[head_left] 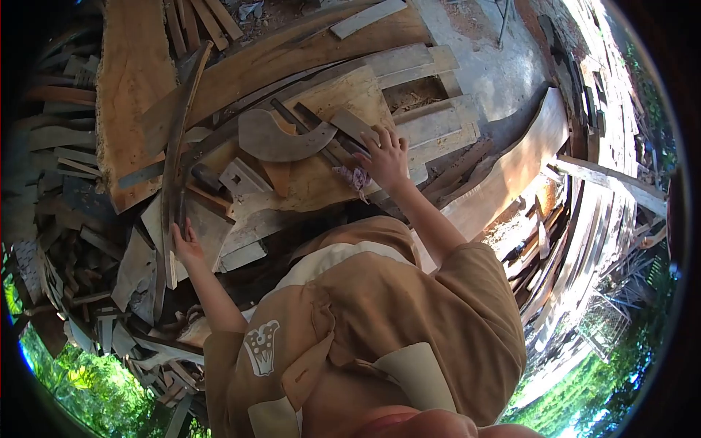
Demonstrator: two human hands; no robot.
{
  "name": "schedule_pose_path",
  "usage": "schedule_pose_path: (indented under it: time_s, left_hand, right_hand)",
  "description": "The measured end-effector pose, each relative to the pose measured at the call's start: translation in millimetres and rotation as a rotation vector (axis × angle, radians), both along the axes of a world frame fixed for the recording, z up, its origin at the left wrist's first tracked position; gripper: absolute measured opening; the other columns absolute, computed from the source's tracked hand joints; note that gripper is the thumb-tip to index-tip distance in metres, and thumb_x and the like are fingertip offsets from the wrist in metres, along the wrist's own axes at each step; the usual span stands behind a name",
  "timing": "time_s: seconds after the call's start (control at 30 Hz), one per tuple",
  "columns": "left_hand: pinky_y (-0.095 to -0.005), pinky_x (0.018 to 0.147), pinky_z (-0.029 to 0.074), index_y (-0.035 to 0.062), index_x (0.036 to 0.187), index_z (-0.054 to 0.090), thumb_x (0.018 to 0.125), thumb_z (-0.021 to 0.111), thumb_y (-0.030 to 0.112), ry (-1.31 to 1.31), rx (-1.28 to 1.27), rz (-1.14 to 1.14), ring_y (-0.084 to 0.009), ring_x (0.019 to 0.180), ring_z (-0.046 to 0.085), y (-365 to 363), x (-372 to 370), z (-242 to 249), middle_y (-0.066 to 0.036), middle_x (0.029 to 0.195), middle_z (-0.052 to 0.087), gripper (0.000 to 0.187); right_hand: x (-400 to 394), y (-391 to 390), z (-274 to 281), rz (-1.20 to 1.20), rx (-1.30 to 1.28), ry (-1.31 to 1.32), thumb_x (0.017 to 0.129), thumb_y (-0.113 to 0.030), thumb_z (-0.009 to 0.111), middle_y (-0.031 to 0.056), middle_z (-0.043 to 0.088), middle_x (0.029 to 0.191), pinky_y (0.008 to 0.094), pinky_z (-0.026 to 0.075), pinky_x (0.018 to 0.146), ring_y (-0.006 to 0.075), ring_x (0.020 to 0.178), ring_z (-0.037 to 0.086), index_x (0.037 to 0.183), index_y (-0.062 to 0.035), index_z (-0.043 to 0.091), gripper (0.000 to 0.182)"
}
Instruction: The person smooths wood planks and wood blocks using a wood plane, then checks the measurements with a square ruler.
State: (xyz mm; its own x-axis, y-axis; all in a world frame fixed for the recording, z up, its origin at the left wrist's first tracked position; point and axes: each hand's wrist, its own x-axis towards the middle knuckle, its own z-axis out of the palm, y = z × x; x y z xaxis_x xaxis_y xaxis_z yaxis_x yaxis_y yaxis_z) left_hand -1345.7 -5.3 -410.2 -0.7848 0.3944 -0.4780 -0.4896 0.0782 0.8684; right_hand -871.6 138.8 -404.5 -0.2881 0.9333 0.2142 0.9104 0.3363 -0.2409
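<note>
A long, slightly curved wooden strip (177,139) stands at a slant on the left, its lower end beside my left hand (188,244). That hand's thumb and fingers are closed around the strip's dark edge. My right hand (387,159) reaches over the workbench, fingers bent over the end of a flat wooden block (352,125); its palm side is hidden. Just below these fingers is a crumpled pinkish cloth (354,177). A curved, hook-shaped wooden piece (281,139) lies to the left of the block. Next to it sits a pale block with a hole (242,179).
A thick board top (321,186) supports the pieces before me. Large planks (135,80) lie at the far left, with scrap wood (80,248) piled below. A wavy-edged board (504,175) leans at right, near stacked timber (584,241). Concrete floor (496,80) lies beyond.
</note>
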Motion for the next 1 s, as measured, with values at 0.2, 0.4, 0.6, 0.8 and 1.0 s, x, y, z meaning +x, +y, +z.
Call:
schedule_pose_path:
  time_s: [0.2, 0.4, 0.6, 0.8, 1.0]
  left_hand:
    - [-0.0203, 0.070, 0.050, -0.0005, 0.114, 0.044, 0.085, 0.056, 0.020, -0.119, 0.039, 0.000, -0.0220, 0.094, 0.058, 16.2, 7.3, 7.4, -0.011, 0.107, 0.054, 0.038]
    - [-0.0204, 0.068, 0.054, -0.0080, 0.110, 0.043, 0.088, 0.049, 0.018, -0.321, 0.175, 0.013, -0.0231, 0.092, 0.059, 32.0, 51.3, -11.1, -0.016, 0.101, 0.055, 0.035]
    - [-0.0231, 0.065, 0.052, -0.0064, 0.106, 0.046, 0.085, 0.054, 0.014, -0.356, 0.192, -0.064, -0.0231, 0.088, 0.059, 54.7, 121.7, -15.9, -0.014, 0.097, 0.056, 0.031]
    - [-0.0291, 0.069, 0.049, 0.0001, 0.116, 0.045, 0.086, 0.054, 0.014, -0.091, -0.017, -0.252, -0.0212, 0.087, 0.059, 85.6, 150.4, -6.7, -0.010, 0.097, 0.056, 0.035]
    - [-0.0288, 0.066, 0.046, -0.0002, 0.125, 0.040, 0.089, 0.047, 0.017, 0.279, -0.345, -0.361, -0.0152, 0.079, 0.057, 100.1, 162.7, -37.8, -0.010, 0.091, 0.057, 0.040]
  right_hand:
    - [-2.2, 14.8, -11.1, -0.012, -0.136, -0.052, 0.067, -0.030, 0.066, 0.0083, 0.043, 0.122, 0.0411, 0.031, 0.089, 0.0258, 0.114, 0.039, 0.118, -0.0179, 0.050, 0.055]
    - [-3.3, 21.5, -19.6, 0.066, -0.078, -0.051, 0.065, -0.027, 0.067, 0.0079, 0.043, 0.123, 0.0410, 0.031, 0.090, 0.0245, 0.116, 0.038, 0.115, -0.0170, 0.052, 0.054]
    - [-7.9, 33.2, -29.4, 0.083, -0.085, -0.012, 0.064, -0.024, 0.068, 0.0073, 0.043, 0.123, 0.0409, 0.031, 0.090, 0.0236, 0.116, 0.039, 0.112, -0.0174, 0.055, 0.050]
    - [-0.3, 61.8, -23.7, 0.232, -0.053, -0.009, 0.065, -0.026, 0.067, 0.0067, 0.045, 0.121, 0.0443, 0.031, 0.090, 0.0236, 0.116, 0.039, 0.107, -0.0179, 0.057, 0.044]
    - [-12.6, 66.1, -11.8, 0.365, -0.081, -0.045, 0.069, -0.029, 0.063, 0.0062, 0.044, 0.121, 0.0536, 0.026, 0.093, 0.0233, 0.116, 0.038, 0.106, -0.0177, 0.058, 0.038]
